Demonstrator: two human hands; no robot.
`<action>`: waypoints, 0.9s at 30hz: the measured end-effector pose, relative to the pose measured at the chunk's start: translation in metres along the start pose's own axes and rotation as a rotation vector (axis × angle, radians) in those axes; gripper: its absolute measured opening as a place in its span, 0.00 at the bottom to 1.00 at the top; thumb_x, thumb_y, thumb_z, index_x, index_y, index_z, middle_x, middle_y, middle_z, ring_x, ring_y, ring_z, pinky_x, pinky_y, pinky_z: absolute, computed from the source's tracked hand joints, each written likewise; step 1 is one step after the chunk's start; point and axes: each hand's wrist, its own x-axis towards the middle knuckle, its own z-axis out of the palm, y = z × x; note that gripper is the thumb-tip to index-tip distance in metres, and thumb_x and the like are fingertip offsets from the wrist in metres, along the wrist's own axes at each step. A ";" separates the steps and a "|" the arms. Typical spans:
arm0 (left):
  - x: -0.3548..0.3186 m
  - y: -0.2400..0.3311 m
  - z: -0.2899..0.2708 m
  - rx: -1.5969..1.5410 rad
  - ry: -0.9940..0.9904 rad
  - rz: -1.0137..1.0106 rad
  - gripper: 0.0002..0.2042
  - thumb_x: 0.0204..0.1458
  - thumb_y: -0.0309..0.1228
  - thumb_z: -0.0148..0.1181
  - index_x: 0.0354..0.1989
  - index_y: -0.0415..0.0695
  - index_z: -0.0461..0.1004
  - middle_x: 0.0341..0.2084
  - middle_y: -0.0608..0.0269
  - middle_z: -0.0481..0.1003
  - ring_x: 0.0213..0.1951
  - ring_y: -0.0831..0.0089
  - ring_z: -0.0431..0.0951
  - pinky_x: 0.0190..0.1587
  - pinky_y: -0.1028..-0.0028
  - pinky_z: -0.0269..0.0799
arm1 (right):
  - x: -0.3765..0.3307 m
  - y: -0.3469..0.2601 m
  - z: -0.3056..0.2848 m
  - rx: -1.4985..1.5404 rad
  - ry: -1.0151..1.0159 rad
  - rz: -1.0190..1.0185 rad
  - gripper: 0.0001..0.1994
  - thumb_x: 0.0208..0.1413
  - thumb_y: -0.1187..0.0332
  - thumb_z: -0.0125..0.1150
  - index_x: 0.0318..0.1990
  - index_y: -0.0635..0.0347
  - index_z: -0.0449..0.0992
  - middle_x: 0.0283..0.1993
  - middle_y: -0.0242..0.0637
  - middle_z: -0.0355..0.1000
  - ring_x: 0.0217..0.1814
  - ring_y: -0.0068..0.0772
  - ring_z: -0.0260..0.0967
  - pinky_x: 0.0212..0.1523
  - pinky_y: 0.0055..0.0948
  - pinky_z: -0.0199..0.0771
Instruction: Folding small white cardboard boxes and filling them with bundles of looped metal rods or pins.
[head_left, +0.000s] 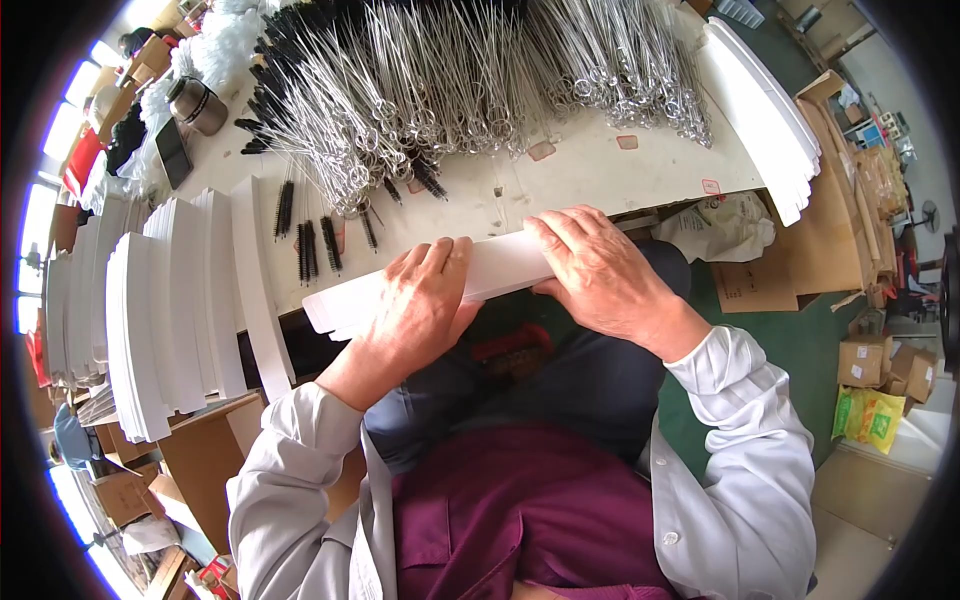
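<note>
Both forearms, in pale grey sleeves, are being extended forward from the lower edge and angled inward toward each other. The left hand (425,300) is being held palm down, fingers curled together and pressed flat, thumb apparently tucked beneath. The right hand (600,275) is being laid likewise, knuckles raised, fingers spread slightly toward the left. The two hands are being kept just apart, wrists bent a little.

hands (510,285) on white card strip (500,268)
</note>
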 end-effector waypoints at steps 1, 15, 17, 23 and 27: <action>0.002 0.001 0.001 0.000 0.002 0.001 0.32 0.47 0.32 0.72 0.60 0.33 0.69 0.52 0.46 0.76 0.53 0.49 0.78 0.56 0.56 0.75 | 0.003 -0.002 0.003 -0.017 0.014 0.000 0.32 0.50 0.66 0.74 0.62 0.71 0.71 0.57 0.48 0.72 0.60 0.50 0.69 0.65 0.46 0.68; 0.008 -0.022 -0.002 0.032 0.075 -0.030 0.35 0.47 0.34 0.74 0.62 0.31 0.67 0.56 0.41 0.74 0.57 0.44 0.75 0.60 0.53 0.70 | 0.016 0.035 0.015 -0.071 0.062 -0.101 0.31 0.56 0.60 0.69 0.64 0.68 0.71 0.58 0.45 0.72 0.59 0.46 0.69 0.64 0.42 0.69; 0.013 -0.022 0.004 0.061 0.087 -0.041 0.34 0.48 0.34 0.73 0.62 0.30 0.67 0.55 0.40 0.74 0.56 0.45 0.75 0.60 0.54 0.71 | 0.021 0.044 0.014 -0.075 0.055 -0.101 0.30 0.56 0.60 0.70 0.64 0.66 0.72 0.58 0.45 0.72 0.59 0.46 0.69 0.64 0.42 0.69; 0.033 -0.021 0.025 0.085 0.153 -0.047 0.30 0.50 0.33 0.71 0.60 0.31 0.70 0.52 0.42 0.76 0.54 0.46 0.76 0.58 0.55 0.72 | 0.017 0.071 0.030 -0.003 0.097 -0.075 0.30 0.51 0.65 0.74 0.64 0.55 0.75 0.59 0.42 0.73 0.60 0.46 0.70 0.64 0.43 0.71; 0.037 -0.020 0.037 0.098 0.189 -0.043 0.27 0.50 0.32 0.70 0.57 0.31 0.70 0.48 0.46 0.76 0.50 0.51 0.77 0.58 0.58 0.71 | 0.016 0.081 0.032 0.001 0.101 -0.072 0.31 0.50 0.69 0.74 0.64 0.54 0.76 0.59 0.41 0.73 0.61 0.46 0.69 0.63 0.43 0.72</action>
